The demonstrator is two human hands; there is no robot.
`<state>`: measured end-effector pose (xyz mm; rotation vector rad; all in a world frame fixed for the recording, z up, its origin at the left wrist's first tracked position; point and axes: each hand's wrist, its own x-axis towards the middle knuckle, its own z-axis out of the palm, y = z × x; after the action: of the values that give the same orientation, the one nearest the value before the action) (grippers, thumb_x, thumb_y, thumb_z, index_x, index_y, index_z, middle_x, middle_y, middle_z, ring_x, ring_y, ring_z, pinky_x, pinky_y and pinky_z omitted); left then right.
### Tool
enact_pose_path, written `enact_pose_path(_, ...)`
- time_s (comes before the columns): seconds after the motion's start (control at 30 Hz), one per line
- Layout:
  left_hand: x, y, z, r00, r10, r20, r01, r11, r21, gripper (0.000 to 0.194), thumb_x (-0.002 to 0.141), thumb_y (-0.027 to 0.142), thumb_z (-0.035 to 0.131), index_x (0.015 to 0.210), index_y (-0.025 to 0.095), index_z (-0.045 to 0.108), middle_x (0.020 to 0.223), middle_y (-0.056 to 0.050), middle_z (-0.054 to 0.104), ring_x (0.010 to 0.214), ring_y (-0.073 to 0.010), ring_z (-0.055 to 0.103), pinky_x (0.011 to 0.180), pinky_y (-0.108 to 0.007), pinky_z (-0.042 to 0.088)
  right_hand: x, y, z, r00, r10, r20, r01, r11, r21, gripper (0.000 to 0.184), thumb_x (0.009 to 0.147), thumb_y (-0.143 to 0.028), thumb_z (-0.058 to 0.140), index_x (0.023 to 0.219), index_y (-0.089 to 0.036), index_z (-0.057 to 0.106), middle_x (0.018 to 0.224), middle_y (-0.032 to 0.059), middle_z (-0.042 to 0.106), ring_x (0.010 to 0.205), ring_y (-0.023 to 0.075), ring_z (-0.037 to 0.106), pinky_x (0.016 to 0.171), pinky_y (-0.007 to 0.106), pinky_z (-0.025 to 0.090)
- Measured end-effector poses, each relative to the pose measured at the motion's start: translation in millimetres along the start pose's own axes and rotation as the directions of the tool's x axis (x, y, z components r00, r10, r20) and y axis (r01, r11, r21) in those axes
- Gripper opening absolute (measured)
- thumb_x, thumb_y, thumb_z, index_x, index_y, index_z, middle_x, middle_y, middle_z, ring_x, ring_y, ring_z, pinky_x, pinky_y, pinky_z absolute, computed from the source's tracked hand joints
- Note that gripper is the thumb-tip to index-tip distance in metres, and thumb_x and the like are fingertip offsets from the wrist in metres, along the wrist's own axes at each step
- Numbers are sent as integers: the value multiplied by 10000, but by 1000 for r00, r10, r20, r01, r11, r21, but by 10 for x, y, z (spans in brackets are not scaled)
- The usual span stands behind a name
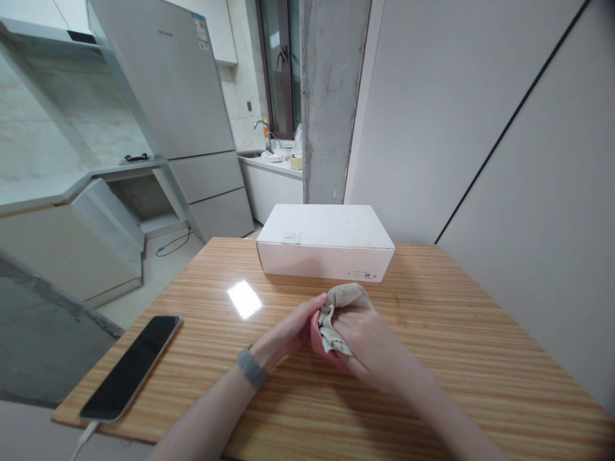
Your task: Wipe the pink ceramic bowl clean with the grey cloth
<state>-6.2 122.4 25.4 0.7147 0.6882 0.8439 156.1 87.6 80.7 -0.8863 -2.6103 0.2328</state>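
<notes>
My left hand [298, 328] grips the left side of a pink bowl-like vessel [316, 336] above the table. Only part of its wall shows, so its full shape is hidden. A beige cloth [346, 296] is bunched in the vessel's mouth and hangs over its rim. My right hand [368, 336] presses into the cloth, its fingers closed on it and mostly covered by its folds. On my left wrist is a grey band [252, 367].
A closed white box [324, 261] stands on the wooden table [456, 358] just beyond my hands. At the left edge lies a black-screened phone [132, 368] with a white cable [86, 438]. A pale wall [480, 115] rises along the right side.
</notes>
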Motion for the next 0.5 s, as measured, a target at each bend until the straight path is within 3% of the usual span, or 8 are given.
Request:
enact_pose_path(0.23, 12, -38, -17, 999, 0, -47, 0, 1000, 8, 397, 761, 509, 703, 891, 134, 706, 851, -63, 711, 752, -172, 615, 712, -278, 451, -8, 42, 12, 999, 36, -30, -37, 999, -37, 246, 937, -226, 374, 824, -198, 591, 857, 63, 689, 762, 191, 578, 754, 306, 389)
enact_pose_path(0.37, 28, -79, 24, 998, 50, -23, -50, 999, -4, 368, 776, 509, 681, 780, 141, 673, 627, -19, 632, 553, -122, 538, 557, -237, 423, 0, 65, 20, 994, 110, -18, -112, 990, -91, 247, 939, -222, 385, 858, -182, 614, 894, 81, 697, 811, 207, 600, 786, 315, 398)
enact_pose_path(0.43, 31, -99, 68, 997, 71, 19, -70, 997, -37, 321, 784, 472, 675, 838, 155, 669, 601, 5, 601, 514, -111, 518, 519, -225, 416, 9, 78, 24, 989, 147, -19, -148, 982, -114, 254, 941, -236, 388, 873, -172, 625, 909, 94, 699, 833, 220, 611, 799, 327, 401)
enact_pose_path(0.5, 30, -115, 108, 994, 82, 78, -75, 993, -88, 314, 785, 410, 671, 1013, 196, 654, 686, 15, 628, 548, -118, 552, 527, -224, 442, 19, 85, 20, 984, 173, -33, -176, 975, -135, 264, 944, -249, 388, 890, -164, 632, 925, 106, 700, 858, 231, 618, 810, 335, 400)
